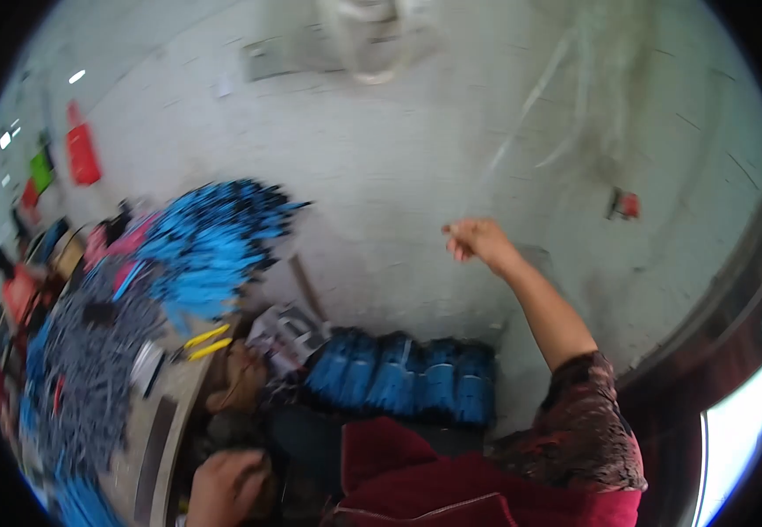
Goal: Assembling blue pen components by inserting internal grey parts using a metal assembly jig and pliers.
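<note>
Right hand point(478, 239) raised above the row of bundled blue cables point(403, 376), pinching a thin clear plastic strip point(521, 114). Left hand point(223, 487) lies left of the row, its grip too blurred to tell.

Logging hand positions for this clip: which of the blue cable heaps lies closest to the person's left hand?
The jumbled grey-blue heap on the workbench, just left of the left hand. The fanned bright blue bunch and the tidy row of blue bundles lie farther off.
</note>
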`<state>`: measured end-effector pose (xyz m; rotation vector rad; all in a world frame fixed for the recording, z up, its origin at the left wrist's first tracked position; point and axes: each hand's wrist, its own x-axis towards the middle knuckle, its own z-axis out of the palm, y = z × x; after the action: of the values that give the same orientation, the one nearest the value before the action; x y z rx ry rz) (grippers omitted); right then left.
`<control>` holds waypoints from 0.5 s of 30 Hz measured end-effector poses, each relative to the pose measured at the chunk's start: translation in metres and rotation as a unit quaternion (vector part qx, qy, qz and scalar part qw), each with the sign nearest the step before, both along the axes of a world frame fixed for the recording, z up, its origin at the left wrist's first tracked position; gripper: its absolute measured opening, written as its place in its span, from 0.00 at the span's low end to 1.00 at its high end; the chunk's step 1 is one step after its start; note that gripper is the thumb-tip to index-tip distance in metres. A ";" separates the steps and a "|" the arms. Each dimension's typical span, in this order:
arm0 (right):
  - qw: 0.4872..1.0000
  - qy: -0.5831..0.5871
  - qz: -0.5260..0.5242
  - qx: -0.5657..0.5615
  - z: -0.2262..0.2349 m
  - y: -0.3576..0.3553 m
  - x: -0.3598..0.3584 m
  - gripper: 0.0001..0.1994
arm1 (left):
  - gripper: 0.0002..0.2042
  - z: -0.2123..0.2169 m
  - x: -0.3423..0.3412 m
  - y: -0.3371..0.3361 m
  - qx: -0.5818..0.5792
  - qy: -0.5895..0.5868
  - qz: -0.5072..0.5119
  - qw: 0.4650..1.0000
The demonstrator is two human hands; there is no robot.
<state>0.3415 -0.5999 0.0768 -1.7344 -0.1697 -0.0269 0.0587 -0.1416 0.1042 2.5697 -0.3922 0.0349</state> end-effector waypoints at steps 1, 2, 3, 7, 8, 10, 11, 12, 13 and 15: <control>0.998 0.006 0.053 -0.026 -0.011 0.035 -0.009 0.13 | 0.14 -0.010 0.013 -0.005 -0.048 -0.071 -0.004 0.996; 0.993 0.037 0.108 -0.015 -0.026 0.067 -0.021 0.12 | 0.19 -0.013 0.029 -0.020 -0.121 -0.096 0.016 0.988; 0.983 0.069 0.172 -0.003 -0.041 0.104 -0.036 0.11 | 0.26 -0.015 0.045 -0.030 -0.142 -0.138 -0.001 0.980; 0.873 -0.228 0.430 -0.035 -0.069 0.260 -0.123 0.05 | 0.24 -0.019 0.083 -0.056 -0.063 -0.208 -0.017 0.976; 0.853 -0.180 0.489 -0.035 -0.078 0.289 -0.137 0.05 | 0.20 -0.023 0.089 -0.049 -0.020 -0.173 -0.032 0.984; 0.814 -0.135 0.564 -0.039 -0.091 0.321 -0.142 0.06 | 0.16 -0.010 0.075 -0.022 -0.017 -0.213 0.101 0.972; 0.794 -0.152 0.581 -0.092 -0.096 0.329 -0.136 0.07 | 0.13 -0.004 0.070 -0.006 -0.020 -0.244 0.198 0.949; 0.778 -0.166 0.588 -0.145 -0.103 0.332 -0.133 0.08 | 0.12 0.004 0.061 0.018 -0.010 -0.285 0.255 0.924; 0.760 -0.178 0.593 -0.197 -0.113 0.335 -0.128 0.10 | 0.12 0.014 0.050 0.048 -0.001 -0.323 0.310 0.894; 0.789 -0.176 0.530 -0.255 -0.166 0.329 -0.089 0.12 | 0.11 0.045 0.027 0.090 0.023 -0.301 0.395 0.868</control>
<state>0.2525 -0.2713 -0.0890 -1.9149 -1.5313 0.5730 0.0853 -0.0515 0.1492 2.5309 0.4824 1.1413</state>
